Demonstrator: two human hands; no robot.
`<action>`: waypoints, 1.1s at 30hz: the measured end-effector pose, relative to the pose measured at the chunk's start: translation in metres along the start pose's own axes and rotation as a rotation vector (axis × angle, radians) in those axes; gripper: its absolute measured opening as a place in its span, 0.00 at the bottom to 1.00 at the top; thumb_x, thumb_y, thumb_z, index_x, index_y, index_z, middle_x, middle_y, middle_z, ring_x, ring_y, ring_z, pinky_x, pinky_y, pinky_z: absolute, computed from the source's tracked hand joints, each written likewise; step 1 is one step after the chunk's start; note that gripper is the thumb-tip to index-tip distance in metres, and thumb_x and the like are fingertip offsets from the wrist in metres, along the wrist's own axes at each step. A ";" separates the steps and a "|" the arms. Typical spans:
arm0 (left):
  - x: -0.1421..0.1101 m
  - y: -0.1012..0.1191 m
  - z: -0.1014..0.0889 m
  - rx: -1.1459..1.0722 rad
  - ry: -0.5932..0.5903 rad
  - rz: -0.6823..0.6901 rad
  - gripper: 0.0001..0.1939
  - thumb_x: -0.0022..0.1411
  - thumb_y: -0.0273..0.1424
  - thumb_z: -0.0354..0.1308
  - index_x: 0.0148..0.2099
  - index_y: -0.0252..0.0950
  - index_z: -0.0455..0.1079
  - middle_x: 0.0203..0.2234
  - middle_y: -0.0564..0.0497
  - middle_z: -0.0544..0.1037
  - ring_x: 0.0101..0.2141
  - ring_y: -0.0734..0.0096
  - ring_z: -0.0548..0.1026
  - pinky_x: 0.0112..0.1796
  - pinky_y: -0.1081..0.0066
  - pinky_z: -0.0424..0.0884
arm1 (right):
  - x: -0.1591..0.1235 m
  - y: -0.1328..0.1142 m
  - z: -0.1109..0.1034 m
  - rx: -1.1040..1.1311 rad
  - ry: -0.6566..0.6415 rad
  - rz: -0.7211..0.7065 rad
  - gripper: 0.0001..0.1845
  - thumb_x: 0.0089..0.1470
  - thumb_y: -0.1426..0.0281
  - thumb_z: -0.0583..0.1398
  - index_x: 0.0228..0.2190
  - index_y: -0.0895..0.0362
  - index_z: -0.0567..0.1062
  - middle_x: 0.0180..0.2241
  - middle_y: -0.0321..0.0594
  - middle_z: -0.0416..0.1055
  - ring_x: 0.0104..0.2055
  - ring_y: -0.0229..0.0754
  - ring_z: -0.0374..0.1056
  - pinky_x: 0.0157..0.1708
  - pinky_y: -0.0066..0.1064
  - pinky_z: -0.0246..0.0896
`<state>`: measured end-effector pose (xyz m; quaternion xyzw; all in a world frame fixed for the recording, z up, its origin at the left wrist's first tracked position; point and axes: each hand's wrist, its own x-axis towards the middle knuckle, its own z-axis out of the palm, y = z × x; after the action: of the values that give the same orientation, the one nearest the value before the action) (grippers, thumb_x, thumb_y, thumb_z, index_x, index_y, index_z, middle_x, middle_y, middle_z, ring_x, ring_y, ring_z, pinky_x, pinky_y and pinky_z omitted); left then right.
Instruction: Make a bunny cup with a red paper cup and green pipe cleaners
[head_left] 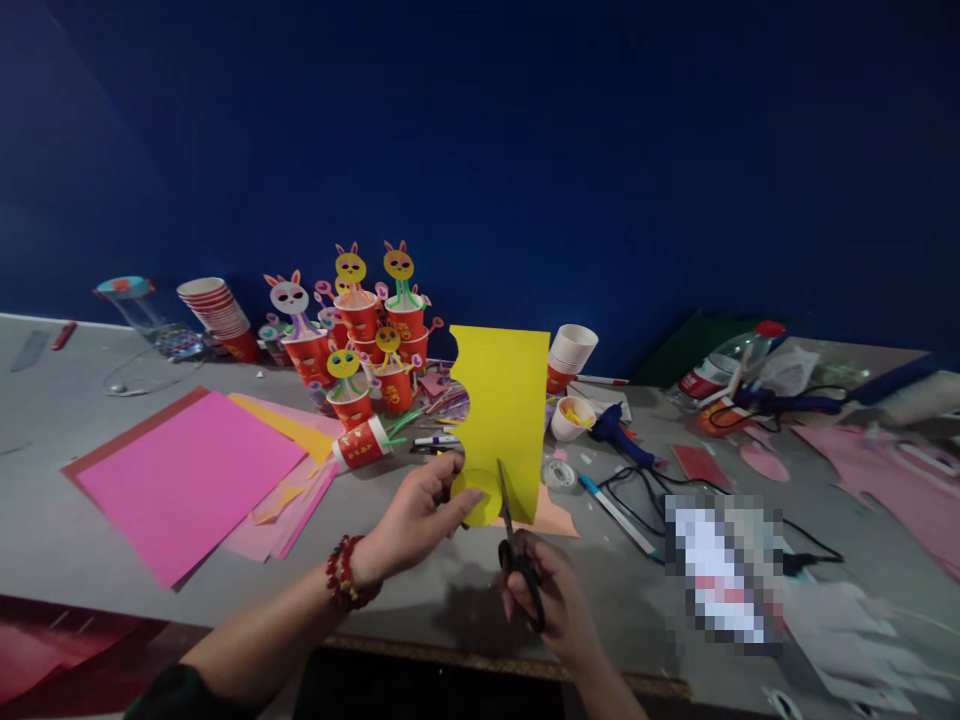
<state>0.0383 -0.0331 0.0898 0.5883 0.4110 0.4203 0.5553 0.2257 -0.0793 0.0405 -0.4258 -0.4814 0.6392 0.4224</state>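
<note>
My left hand [431,505], with a red bead bracelet [343,574] at the wrist, pinches the lower left corner of a sheet of yellow paper [506,390]. The sheet stands upright above the table, and curved bites are cut from its left edge. Under my left thumb a round yellow shape [478,500] shows at the bottom of the sheet; whether it is fully separate I cannot tell. My right hand [544,585] is closed round the black handles of a pair of scissors [511,515]. Their blades point up and lie against the paper just right of the round shape.
Red paper cups with animal-face cutouts [349,375] stand behind, left of the sheet. Pink paper [191,470] lies at left. On the right are a clear tape roll [559,475], a marker [619,515], a blue glue gun [622,435], a black cable and a plastic bottle [724,365].
</note>
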 end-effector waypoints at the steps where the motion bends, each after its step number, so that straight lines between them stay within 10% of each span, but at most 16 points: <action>1: 0.000 0.002 -0.001 0.016 -0.012 0.002 0.14 0.64 0.42 0.58 0.40 0.36 0.65 0.26 0.56 0.69 0.22 0.81 0.65 0.20 0.81 0.61 | 0.000 -0.001 -0.001 -0.005 -0.009 -0.011 0.35 0.35 0.38 0.67 0.21 0.54 0.61 0.16 0.28 0.59 0.15 0.31 0.53 0.15 0.24 0.52; 33: 0.010 0.012 -0.012 -0.038 -0.126 -0.057 0.17 0.61 0.43 0.60 0.43 0.34 0.68 0.27 0.54 0.71 0.19 0.83 0.63 0.19 0.82 0.59 | 0.000 0.018 -0.004 0.001 0.016 -0.086 0.31 0.43 0.41 0.65 0.23 0.55 0.65 0.17 0.29 0.57 0.15 0.30 0.53 0.14 0.23 0.50</action>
<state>0.0297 -0.0206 0.1027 0.5910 0.3839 0.3740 0.6029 0.2273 -0.0812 0.0220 -0.4098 -0.4953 0.6173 0.4535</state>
